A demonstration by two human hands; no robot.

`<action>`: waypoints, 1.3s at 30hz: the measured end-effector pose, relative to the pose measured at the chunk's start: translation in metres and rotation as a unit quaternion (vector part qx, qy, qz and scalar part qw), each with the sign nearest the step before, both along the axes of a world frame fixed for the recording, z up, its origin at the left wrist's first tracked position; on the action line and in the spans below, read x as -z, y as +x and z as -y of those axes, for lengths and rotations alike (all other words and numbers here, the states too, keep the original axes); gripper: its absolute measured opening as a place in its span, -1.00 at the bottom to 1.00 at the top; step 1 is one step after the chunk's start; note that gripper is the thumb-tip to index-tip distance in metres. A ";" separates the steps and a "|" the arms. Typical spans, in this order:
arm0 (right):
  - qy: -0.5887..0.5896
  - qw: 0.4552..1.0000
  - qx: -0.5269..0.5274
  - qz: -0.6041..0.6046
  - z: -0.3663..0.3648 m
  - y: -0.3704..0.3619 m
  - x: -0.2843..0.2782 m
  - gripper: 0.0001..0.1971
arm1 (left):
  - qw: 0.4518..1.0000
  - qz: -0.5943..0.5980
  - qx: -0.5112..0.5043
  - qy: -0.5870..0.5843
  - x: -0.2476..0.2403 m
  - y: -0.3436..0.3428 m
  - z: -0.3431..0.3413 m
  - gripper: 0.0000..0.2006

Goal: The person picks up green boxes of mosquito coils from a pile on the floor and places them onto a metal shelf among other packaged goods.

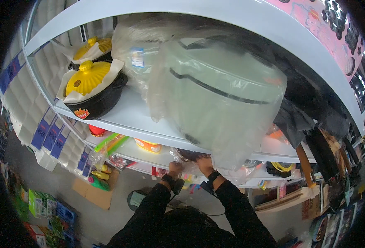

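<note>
Both my arms, in black sleeves, reach forward to a lower shelf beneath the large upper one. Between my hands is a dark brown, rounded thing (187, 155) with clear plastic at its left; its far part is hidden by the shelf above, so I cannot tell its kind. My left hand (175, 168) is closed at its left side, by the plastic. My right hand (205, 164) has its fingers bent against the right side. The fingertips of both are partly hidden. Dark bands with small boxes sit on both wrists.
On the upper shelf (135, 115) stand a large pale-green lidded container (219, 87) in clear plastic and black pots with yellow lids (89, 78). An orange-and-yellow tub (148, 145) sits lower left. Wooden boards (290, 200) are at right, flattened cardboard (95, 192) on the floor.
</note>
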State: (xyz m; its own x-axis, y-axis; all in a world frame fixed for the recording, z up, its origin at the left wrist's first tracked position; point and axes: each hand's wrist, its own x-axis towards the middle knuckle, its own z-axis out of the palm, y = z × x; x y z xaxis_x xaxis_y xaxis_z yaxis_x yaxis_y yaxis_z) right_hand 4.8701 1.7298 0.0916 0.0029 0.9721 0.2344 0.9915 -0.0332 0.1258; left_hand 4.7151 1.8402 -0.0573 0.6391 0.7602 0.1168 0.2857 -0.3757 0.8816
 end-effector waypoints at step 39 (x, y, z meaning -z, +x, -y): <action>-0.100 0.972 -0.051 -0.205 -0.062 -0.027 0.001 -0.62 | 0.912 0.211 -0.113 -0.334 -0.132 -0.099 0.077 -0.59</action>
